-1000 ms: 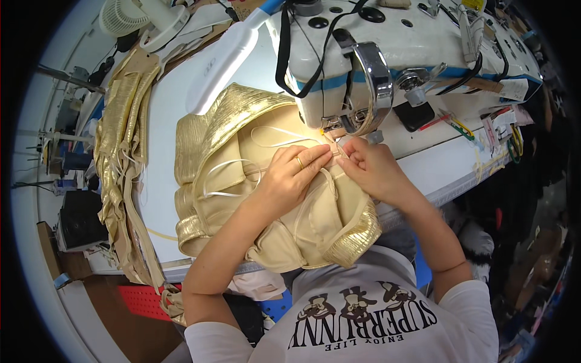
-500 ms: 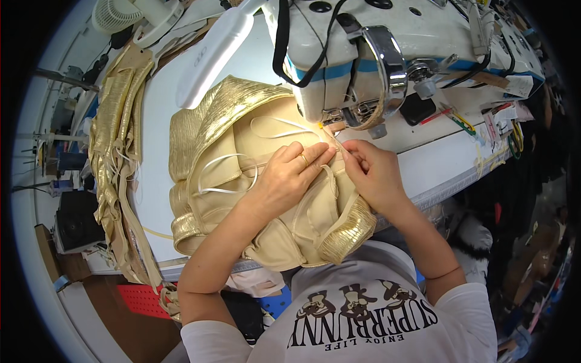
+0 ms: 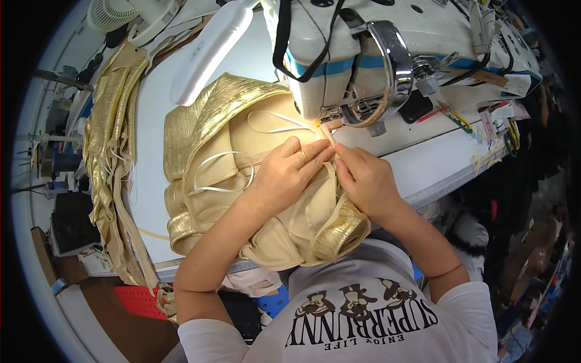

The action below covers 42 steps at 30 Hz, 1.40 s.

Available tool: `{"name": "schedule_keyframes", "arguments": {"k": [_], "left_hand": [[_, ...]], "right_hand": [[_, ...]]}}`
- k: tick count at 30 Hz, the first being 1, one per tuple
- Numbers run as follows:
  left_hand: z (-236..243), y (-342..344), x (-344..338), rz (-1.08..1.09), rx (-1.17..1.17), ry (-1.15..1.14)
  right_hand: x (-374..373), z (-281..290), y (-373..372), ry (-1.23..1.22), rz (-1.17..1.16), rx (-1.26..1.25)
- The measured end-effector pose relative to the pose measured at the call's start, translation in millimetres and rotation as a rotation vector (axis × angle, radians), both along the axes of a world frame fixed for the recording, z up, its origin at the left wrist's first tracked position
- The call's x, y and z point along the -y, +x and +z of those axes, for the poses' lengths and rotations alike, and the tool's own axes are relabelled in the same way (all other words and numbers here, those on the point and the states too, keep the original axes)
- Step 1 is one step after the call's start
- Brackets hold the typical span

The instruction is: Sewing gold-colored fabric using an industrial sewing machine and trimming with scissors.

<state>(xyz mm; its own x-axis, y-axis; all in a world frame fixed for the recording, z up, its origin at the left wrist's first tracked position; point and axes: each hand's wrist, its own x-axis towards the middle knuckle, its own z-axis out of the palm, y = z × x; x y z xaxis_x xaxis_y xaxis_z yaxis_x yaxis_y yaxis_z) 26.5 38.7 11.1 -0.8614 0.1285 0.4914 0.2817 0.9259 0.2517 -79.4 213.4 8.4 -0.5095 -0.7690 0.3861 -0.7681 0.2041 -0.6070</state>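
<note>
A gold garment with beige lining and white ribbon loops (image 3: 215, 97) lies bunched under the sewing machine's head (image 3: 315, 66). My left hand (image 3: 284, 172) lies on the lining with extended fingers, their tips on a narrow beige strip (image 3: 327, 136) just below the metal presser foot (image 3: 331, 118). My right hand (image 3: 366, 181) pinches that strip beside my left fingertips, its thumb and index finger close together.
More gold garments (image 3: 115, 121) hang along the left of the white table (image 3: 157, 109). A white lamp (image 3: 212, 48) and fan (image 3: 121, 15) are above. Scissors (image 3: 460, 121) and a black object (image 3: 414, 106) lie right of the machine; a dark speaker-like box (image 3: 72, 221) stands far left.
The view has shifted, so the machine sits higher and the garment further left. My right index finger has straightened along the strip, and both hands remain near the presser foot.
</note>
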Motion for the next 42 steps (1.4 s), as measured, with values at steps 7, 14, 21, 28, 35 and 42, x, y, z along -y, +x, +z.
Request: {"name": "schedule_keyframes", "arguments": {"k": [7, 14, 21, 28, 35, 42], "left_hand": [[-0.6, -2.1, 0.1, -0.006, -0.020, 0.125], [-2.1, -2.1, -0.1, 0.012, -0.043, 0.194], [-4.8, -3.7, 0.8, 0.005, -0.067, 0.194], [3.2, -5.8, -3.0, 0.061, -0.008, 0.230], [0.0, -4.8, -0.9, 0.045, -0.008, 0.271], [6.6, -10.8, 3.1, 0.092, 0.039, 0.375]], "right_hand": [[-1.1, 2.0, 10.8, 0.081, -0.055, -0.217], [0.0, -4.7, 4.5, -0.135, -0.048, 0.026], [-0.7, 1.4, 7.7, 0.054, 0.014, -0.210], [3.5, 5.5, 13.4, 0.254, 0.042, -0.597], [-0.5, -1.5, -2.6, 0.015, 0.012, -0.186], [-3.4, 12.2, -10.6, 0.173, -0.125, 0.134]]}}
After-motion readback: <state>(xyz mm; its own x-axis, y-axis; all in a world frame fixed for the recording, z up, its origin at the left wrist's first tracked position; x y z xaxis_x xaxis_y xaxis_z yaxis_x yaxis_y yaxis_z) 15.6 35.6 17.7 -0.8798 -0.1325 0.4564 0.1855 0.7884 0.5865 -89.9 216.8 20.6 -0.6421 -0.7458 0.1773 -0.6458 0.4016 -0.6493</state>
